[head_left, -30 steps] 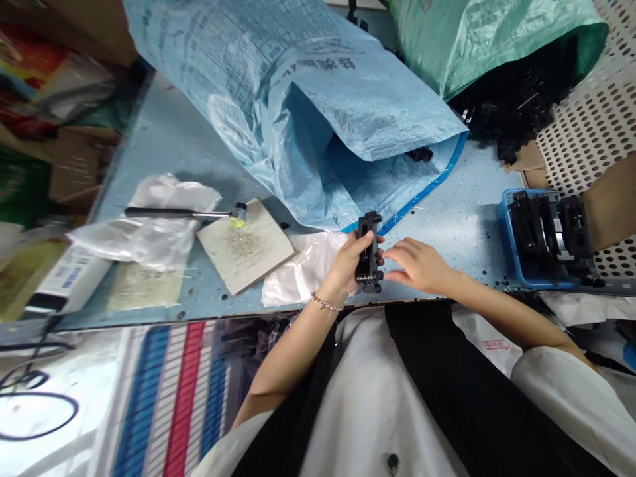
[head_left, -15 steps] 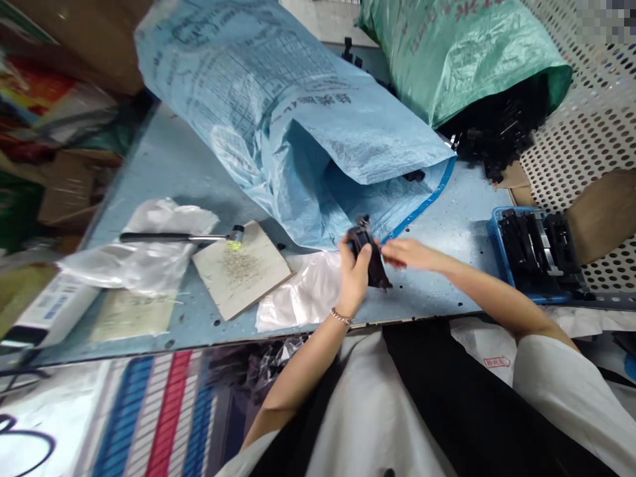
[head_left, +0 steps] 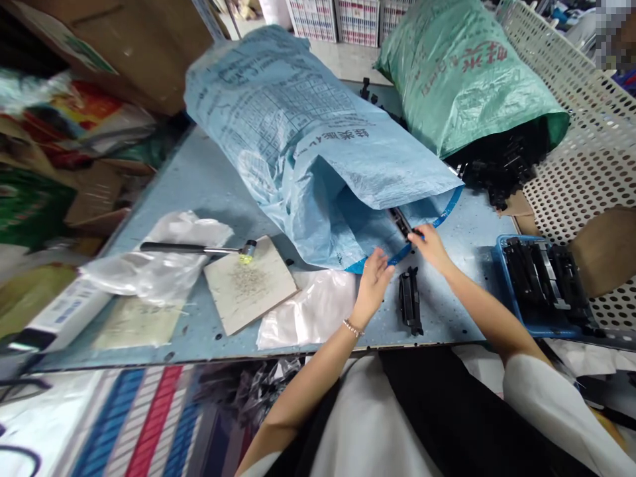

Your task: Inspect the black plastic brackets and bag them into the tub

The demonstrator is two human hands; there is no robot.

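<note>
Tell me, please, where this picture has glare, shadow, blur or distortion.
Head view: glare on the white plastic sheet and green sack, shadow inside its mouth; head view, upper left: the cardboard box looks soft and stretched; head view, top right: a pixelated patch.

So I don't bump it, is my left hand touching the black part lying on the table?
Apart. The head view shows blue tabletop between the left hand and the black part.

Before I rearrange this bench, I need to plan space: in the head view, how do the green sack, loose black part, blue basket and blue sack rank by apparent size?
1. Blue sack
2. Green sack, though it lies farther off, so true sizes are unsure
3. Blue basket
4. Loose black part
</note>
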